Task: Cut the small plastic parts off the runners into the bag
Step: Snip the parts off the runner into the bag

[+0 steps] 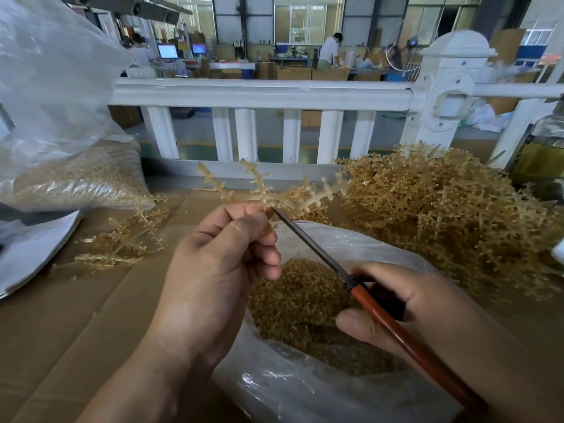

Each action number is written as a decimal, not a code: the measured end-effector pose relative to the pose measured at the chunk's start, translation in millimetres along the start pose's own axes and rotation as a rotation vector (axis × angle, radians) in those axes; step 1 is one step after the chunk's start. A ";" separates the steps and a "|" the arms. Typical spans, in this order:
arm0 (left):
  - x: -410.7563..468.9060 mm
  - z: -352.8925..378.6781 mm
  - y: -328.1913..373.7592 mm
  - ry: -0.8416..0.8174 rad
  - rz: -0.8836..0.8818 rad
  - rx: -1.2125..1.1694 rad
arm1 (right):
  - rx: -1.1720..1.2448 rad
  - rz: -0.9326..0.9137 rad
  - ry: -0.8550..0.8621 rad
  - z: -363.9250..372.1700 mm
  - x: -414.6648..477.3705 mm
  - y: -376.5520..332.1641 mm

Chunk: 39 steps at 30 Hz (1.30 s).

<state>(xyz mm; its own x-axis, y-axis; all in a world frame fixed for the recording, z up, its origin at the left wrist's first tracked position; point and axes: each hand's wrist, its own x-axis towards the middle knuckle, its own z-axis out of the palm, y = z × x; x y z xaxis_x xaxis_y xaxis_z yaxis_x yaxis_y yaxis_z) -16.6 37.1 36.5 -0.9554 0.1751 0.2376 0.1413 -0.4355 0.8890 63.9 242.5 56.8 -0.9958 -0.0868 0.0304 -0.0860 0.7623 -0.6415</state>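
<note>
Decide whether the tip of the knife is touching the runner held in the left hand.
Touching. The head view shows the tip of the knife meeting the stem of the runner beside the fingertips of the left hand, with no gap.

Bare left grip (219, 270), bare right grip (412, 309), short fingernails, left forearm (143, 377) and right forearm (512, 370) bare

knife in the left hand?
No, the right hand grips the knife, while the left hand pinches the runner.
</note>
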 end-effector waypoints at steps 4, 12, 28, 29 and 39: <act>-1.4 2.0 0.4 -0.043 -0.007 -0.042 | 0.011 0.013 0.024 0.7 -0.4 1.1; -3.5 3.8 -2.1 -0.011 0.093 -0.047 | -0.017 -0.013 0.009 2.6 0.3 -0.6; -3.9 4.8 -3.1 0.122 0.171 0.002 | -0.092 -0.019 0.074 8.6 0.4 -0.2; -3.9 4.4 -2.7 0.132 0.165 0.000 | -0.095 -0.023 0.079 9.2 0.4 0.0; -3.6 3.1 -4.6 0.144 0.162 0.000 | -0.071 -0.024 0.105 11.7 2.0 -1.2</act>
<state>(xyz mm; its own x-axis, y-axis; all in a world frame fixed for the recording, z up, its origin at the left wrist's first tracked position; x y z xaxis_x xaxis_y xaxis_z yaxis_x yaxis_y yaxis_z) -13.0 41.2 32.8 -0.9473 -0.0249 0.3193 0.2961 -0.4481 0.8435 62.4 233.9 48.6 -0.9910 -0.0402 0.1275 -0.1078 0.8044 -0.5842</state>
